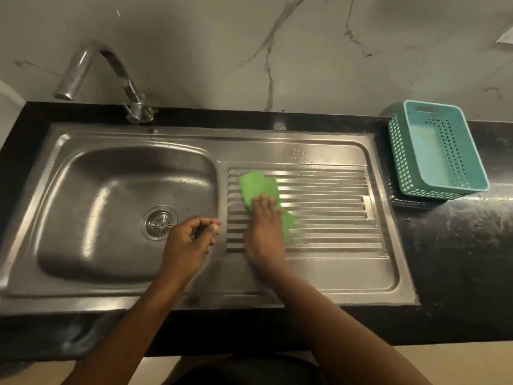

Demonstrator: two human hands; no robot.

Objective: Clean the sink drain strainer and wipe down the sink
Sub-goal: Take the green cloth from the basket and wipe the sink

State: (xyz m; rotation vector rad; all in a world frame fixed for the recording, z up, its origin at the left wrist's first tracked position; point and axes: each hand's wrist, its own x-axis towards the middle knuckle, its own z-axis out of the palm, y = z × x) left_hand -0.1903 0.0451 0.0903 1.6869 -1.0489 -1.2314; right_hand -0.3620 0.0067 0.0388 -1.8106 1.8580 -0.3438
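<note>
The right hand (263, 229) covers the middle of the green cloth (259, 187), the curled left hand (188, 241) hides whatever its fingers may enclose, a dark tray (410, 202) under the teal basket (435, 151) shows only its edge, and both forearms leave the bottom edge.

A wall (194, 37) of pale marble-look slab, crossed by dark veins, is seen behind a black polished counter (458, 245). Soft reflections of light are carried on the counter's surface. A strip of light tan floor (458, 365) is visible below the counter's front edge, at the lower right.
</note>
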